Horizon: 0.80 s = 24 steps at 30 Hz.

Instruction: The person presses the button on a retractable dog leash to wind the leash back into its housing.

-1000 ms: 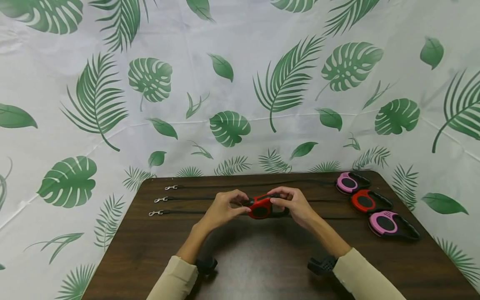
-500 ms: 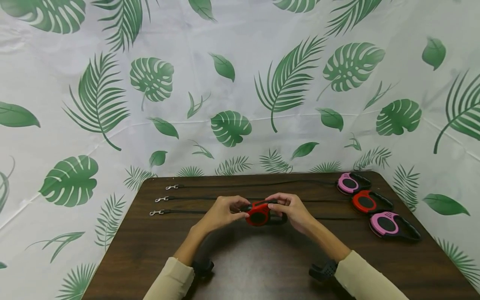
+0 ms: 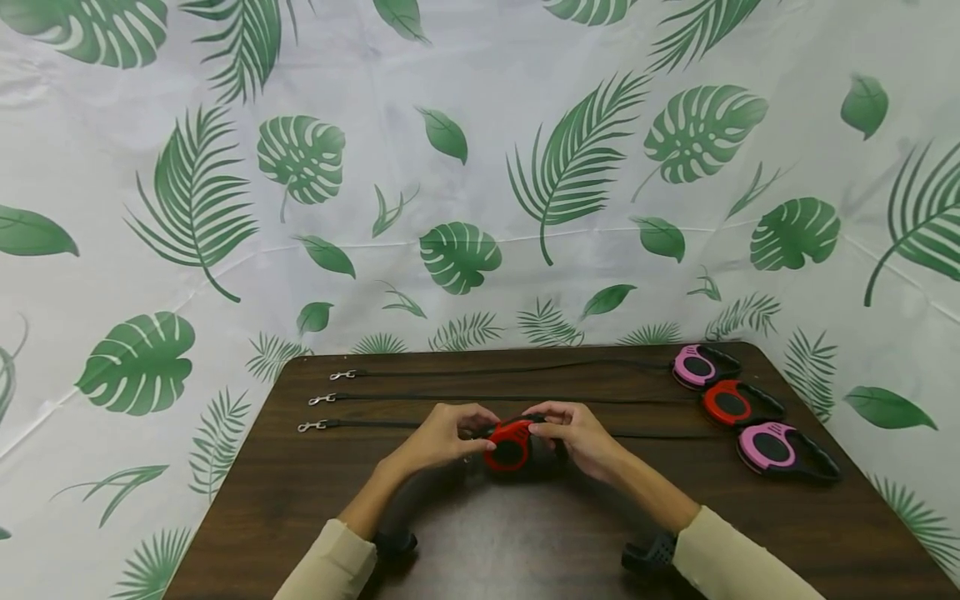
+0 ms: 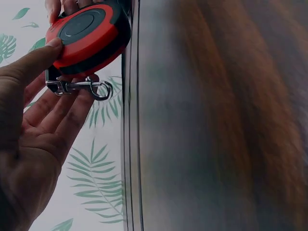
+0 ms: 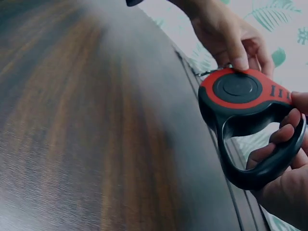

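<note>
Red leash reel (image 3: 511,446) held just above the table (image 3: 525,542) mid-centre. Right hand (image 3: 573,437) fingers curled through its black handle, carrying the weight. Left hand (image 3: 442,437) pinches the metal clip (image 4: 79,87) at the reel's mouth, thumb braced on the casing. 3 more reels (image 3: 738,403) sit at the right edge, cords stretched leftward.

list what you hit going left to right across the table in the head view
three metal clips → left hand → red leash held in both hands → right hand → small pink leash, red leash, larger pink leash
</note>
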### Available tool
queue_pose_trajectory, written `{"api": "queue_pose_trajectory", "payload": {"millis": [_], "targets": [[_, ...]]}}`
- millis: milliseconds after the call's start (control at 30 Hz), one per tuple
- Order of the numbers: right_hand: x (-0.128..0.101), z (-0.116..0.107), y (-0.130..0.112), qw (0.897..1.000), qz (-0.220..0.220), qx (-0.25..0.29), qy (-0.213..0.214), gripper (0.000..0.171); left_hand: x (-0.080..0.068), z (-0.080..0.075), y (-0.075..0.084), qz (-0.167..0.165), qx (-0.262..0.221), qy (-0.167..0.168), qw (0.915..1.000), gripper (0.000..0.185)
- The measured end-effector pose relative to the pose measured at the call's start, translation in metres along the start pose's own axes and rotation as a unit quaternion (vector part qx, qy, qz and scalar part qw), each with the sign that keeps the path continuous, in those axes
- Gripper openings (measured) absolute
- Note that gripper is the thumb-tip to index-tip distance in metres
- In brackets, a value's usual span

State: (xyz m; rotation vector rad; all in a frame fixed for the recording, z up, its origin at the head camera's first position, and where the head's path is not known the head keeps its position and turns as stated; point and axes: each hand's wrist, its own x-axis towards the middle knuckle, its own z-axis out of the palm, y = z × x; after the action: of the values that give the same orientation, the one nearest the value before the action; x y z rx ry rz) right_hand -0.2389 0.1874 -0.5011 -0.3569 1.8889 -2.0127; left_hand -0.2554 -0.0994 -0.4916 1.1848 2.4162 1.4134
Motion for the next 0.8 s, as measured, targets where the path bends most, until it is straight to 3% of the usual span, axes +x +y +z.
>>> {"api": "queue_pose_trajectory", "payload": {"millis": [400, 800], "targets": [[-0.001, 0.022, 0.011, 0.999, 0.032, 0.013, -0.021, 0.037, -0.024, -0.006, -0.002, -0.067, -0.005, -0.047, 0.9966, 0.033], [-0.002, 0.027, 0.020, 0.994, 0.010, -0.103, -0.040, 0.038, -0.037, -0.006, -0.004, -0.080, -0.009, -0.071, 0.9943, 0.032]]}}
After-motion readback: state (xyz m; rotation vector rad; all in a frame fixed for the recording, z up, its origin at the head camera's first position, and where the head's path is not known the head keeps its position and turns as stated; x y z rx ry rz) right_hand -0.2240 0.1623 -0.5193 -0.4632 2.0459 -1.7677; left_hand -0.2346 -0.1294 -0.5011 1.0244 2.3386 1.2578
